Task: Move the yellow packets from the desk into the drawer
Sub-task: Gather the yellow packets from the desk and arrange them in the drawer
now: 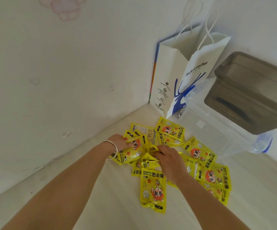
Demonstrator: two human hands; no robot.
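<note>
Pinching yellow packets [152, 190] w/ both hands, left hand [120, 141] near wall [51, 80], right hand [169, 159] mid-pile.

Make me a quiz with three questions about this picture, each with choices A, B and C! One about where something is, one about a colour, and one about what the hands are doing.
1. Where does the white paper bag stand?
A. In the corner behind the packets
B. On top of the packets
C. In front of the arms

2. What colour are the packets on the desk?
A. Green
B. Yellow
C. Pink

3. What are the two hands doing?
A. Resting flat on bare desk
B. Holding the bag's handles
C. Gathering packets in their grip

Answers:
1. A, the bag stands upright by the wall corner, beyond the pile.
2. B, every packet is bright yellow with an orange-haired cartoon figure.
3. C, the left hand and the right hand both have fingers curled on packets in the pile.
</note>
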